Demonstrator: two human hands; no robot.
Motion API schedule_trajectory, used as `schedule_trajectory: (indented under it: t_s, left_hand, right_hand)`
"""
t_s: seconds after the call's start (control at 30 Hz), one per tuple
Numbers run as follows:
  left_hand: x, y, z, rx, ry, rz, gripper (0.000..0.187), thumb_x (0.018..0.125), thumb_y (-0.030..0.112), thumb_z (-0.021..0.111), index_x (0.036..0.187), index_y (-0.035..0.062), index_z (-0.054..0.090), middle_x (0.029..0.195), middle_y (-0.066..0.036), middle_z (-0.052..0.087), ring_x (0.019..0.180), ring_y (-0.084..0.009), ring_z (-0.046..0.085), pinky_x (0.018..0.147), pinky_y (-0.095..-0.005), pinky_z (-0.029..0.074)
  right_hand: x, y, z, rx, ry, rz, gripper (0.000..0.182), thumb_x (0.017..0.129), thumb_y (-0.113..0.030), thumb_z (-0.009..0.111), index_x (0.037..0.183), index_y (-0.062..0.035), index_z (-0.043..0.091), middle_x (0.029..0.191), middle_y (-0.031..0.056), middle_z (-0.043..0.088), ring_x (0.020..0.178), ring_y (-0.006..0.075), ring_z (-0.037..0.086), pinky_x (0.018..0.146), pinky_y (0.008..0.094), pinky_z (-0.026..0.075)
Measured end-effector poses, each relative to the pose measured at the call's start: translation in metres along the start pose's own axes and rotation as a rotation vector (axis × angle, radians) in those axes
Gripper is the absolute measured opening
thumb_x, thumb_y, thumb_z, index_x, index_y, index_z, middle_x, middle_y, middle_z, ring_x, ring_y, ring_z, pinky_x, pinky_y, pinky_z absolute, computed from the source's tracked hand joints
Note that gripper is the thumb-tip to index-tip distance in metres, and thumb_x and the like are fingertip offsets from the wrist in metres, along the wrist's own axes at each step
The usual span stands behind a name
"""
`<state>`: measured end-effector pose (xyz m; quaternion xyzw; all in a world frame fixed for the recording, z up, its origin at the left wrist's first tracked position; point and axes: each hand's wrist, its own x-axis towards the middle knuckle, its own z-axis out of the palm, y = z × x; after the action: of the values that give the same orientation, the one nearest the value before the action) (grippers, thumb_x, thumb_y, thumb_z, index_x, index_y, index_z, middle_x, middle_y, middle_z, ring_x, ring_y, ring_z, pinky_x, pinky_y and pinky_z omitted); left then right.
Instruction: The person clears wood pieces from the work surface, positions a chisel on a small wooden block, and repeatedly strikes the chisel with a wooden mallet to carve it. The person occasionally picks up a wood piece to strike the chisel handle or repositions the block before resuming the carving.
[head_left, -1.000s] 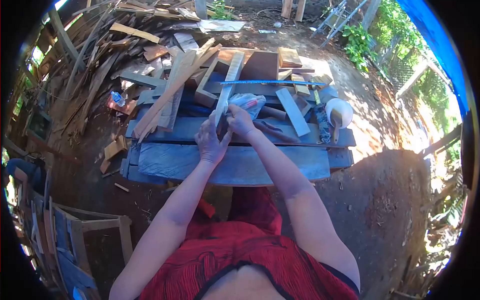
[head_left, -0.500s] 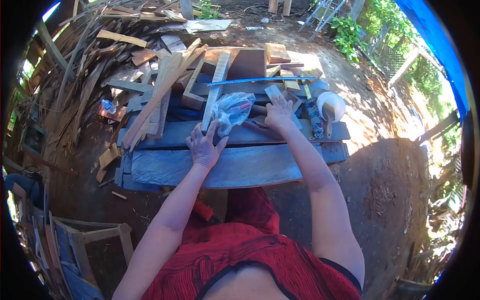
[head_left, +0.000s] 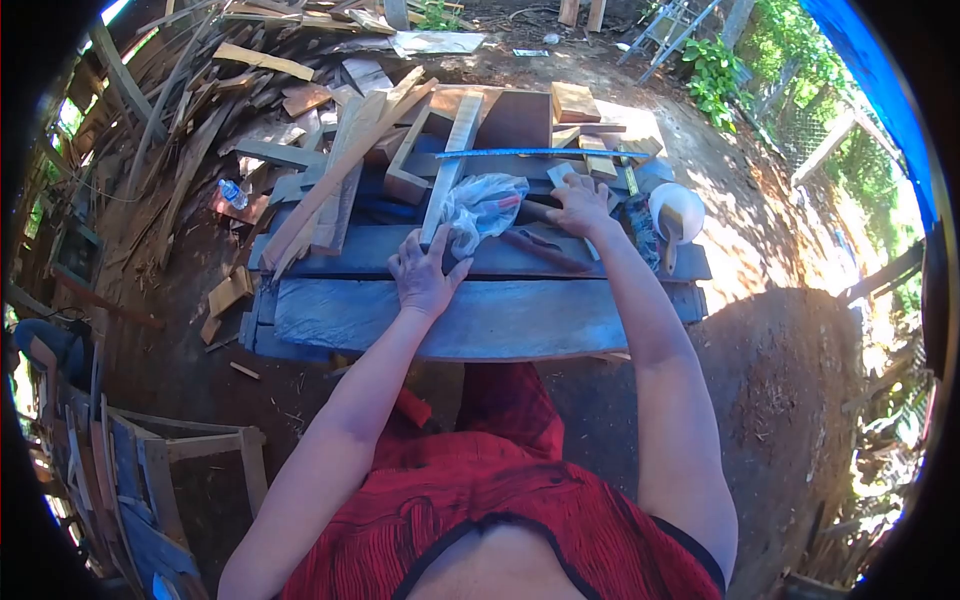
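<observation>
My left hand (head_left: 428, 275) rests at the near end of a narrow wooden strip (head_left: 452, 165), its fingers apart, beside a clear plastic bag (head_left: 485, 208) with something red inside. Over at the right, my right hand (head_left: 583, 207) touches a pale flat piece (head_left: 561, 175) with fingers spread; its lower part passes beneath the hand. A blue saw blade or ruler (head_left: 540, 153) lies across the wood beyond both hands. Right of my right hand are a dark patterned item (head_left: 640, 228) and a white tub (head_left: 677, 212) with a brush (head_left: 670, 245).
The plank bench (head_left: 440, 318) carries boards, wood blocks (head_left: 574, 103) and a dark angled frame (head_left: 405, 185). Scrap wood is heaped at the left, near a plastic bottle (head_left: 232, 193). A wooden frame (head_left: 205, 446) stands lower left; a metal ladder (head_left: 665, 40) is at the back.
The whole view has shifted, so the bench appears slightly higher and further right. Both hands remain at about the same places on the wood pieces.
</observation>
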<state>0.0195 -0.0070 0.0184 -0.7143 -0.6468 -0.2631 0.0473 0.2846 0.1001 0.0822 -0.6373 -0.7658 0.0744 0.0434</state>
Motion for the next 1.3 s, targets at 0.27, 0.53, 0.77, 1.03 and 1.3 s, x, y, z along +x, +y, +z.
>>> schedule_trajectory:
  t_s: [0.27, 0.53, 0.77, 1.03, 1.3]
  left_hand:
    - [0.0, -0.003, 0.007, 0.003, 0.04, -0.004, 0.071, 0.079, 0.041, 0.067, 0.141, 0.0253, 0.036, 0.123, -0.015, 0.04, 0.115, -0.0306, 0.043, 0.094, -0.0453, 0.029]
    - [0.001, -0.006, 0.01, -0.002, 0.061, -0.042, 0.07, 0.081, 0.038, 0.066, 0.142, 0.0225, 0.034, 0.121, -0.015, 0.041, 0.114, -0.0301, 0.043, 0.094, -0.0443, 0.03]
    - [0.001, -0.005, 0.009, -0.013, 0.054, -0.06, 0.07, 0.081, 0.039, 0.065, 0.142, 0.0223, 0.034, 0.121, -0.015, 0.04, 0.113, -0.0298, 0.045, 0.093, -0.0435, 0.031]
    - [0.0, -0.005, 0.005, -0.026, 0.107, 0.016, 0.07, 0.079, 0.043, 0.066, 0.14, 0.0252, 0.036, 0.124, -0.015, 0.039, 0.115, -0.0279, 0.044, 0.09, -0.044, 0.032]
    - [-0.016, 0.031, -0.031, -0.382, 0.307, 0.196, 0.08, 0.077, 0.038, 0.071, 0.14, 0.0096, 0.03, 0.131, -0.018, 0.038, 0.121, -0.0338, 0.039, 0.1, -0.0448, 0.032]
  right_hand:
    - [0.01, 0.0, 0.03, -0.107, -0.023, 0.1, 0.046, 0.075, -0.043, 0.067, 0.107, -0.0102, 0.068, 0.151, 0.0131, 0.02, 0.142, 0.0329, 0.009, 0.111, 0.0594, 0.005]
    - [0.003, 0.008, 0.032, -0.069, 0.187, -0.024, 0.039, 0.063, -0.039, 0.074, 0.085, -0.0068, 0.07, 0.12, 0.0073, 0.045, 0.123, 0.0282, 0.031, 0.103, 0.0466, 0.019]
    - [-0.033, 0.026, -0.01, -0.153, 0.231, -0.07, 0.041, 0.06, -0.037, 0.072, 0.084, -0.004, 0.067, 0.104, 0.0076, 0.052, 0.104, 0.0249, 0.047, 0.087, 0.0404, 0.032]
    - [-0.118, 0.078, -0.057, 0.884, 0.32, 0.216, 0.025, 0.065, -0.016, 0.072, 0.081, -0.0012, 0.059, 0.067, 0.0067, 0.06, 0.067, 0.016, 0.058, 0.062, 0.0295, 0.044]
    - [-0.176, 0.01, -0.13, 0.836, 0.71, -0.11, 0.024, 0.073, -0.005, 0.071, 0.092, -0.0018, 0.058, 0.073, 0.0019, 0.063, 0.062, 0.0076, 0.056, 0.059, 0.0224, 0.046]
